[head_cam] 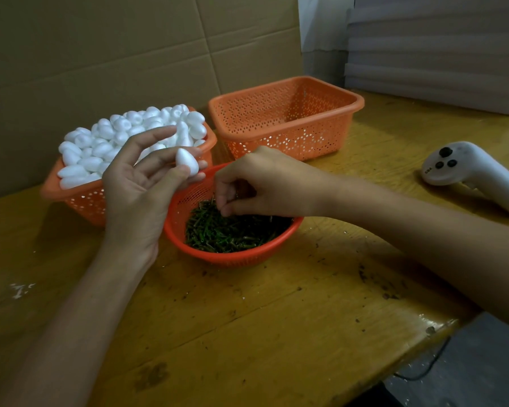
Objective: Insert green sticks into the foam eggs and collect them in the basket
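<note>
Tabletop room first: the wooden table [276,318] runs bare and scuffed in front of us, its near right corner dropping off to a dark floor. At the back, cardboard sheeting [100,54] walls us in. Three baskets crowd the far left and middle. The basket of foam eggs [83,201] sits left against the cardboard, piled high with white foam eggs [100,142]. The rectangular orange basket [291,136] stands behind centre, and the round red basket [235,257] sits nearest us, just beside the other two.

Now the grip. Our left hand [138,195] is raised over the gap between the egg basket and the round one, thumb and fingertips pinching one foam egg [187,161], palm turned towards us. Our right hand [271,180] dips into the round basket, fingers bunched together and touching the green sticks [232,233]. We cannot tell whether a stick is actually caught between them.

Off to the right lies a white controller [467,168], well apart. It carries a small dark marking, too small for us to read.
</note>
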Motion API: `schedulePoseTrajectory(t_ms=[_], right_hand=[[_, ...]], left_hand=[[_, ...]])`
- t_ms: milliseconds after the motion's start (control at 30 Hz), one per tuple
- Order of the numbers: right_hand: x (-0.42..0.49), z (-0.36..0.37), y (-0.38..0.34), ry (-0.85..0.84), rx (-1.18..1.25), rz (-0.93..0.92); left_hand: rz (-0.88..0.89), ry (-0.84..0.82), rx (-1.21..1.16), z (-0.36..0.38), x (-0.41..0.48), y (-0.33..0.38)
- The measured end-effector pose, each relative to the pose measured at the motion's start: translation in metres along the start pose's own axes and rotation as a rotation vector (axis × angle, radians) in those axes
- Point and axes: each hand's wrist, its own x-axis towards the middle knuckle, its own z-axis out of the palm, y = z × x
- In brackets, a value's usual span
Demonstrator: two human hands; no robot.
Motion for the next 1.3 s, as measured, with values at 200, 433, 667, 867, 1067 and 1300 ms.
schedulePoseTrajectory(t_ms=[200, 433, 667, 867, 1067, 1300], right_hand=[[0.0003, -0.0002, -0.0004, -0.018, 0.021, 0.04], [-0.0002, 0.0, -0.0005, 0.0, 0.04, 0.059], [0.0001, -0.0005, -0.0006, 0.059, 0.002, 0.095], [-0.002, -0.0027, -0.0035, 0.071, -0.141, 0.082], [-0.0017, -0.0025, -0.0025, 0.044, -0.204, 0.097], [-0.0011, -0.0031, -0.0019, 0.011, -0.229, 0.096]], left_hand=[[-0.01, -0.001, 0.003, 0.0007, 0.0008, -0.0015], [0.015, -0.002, 0.047, -0.0017, 0.0012, -0.0039], [0.022, -0.007, 0.059, -0.0027, 0.0015, -0.0047], [0.014, -0.032, 0.057, -0.0026, 0.001, -0.0049], [0.025, -0.043, 0.042, -0.0006, 0.001, -0.0049], [0.025, -0.048, 0.049, -0.0014, 0.0015, -0.0043]])
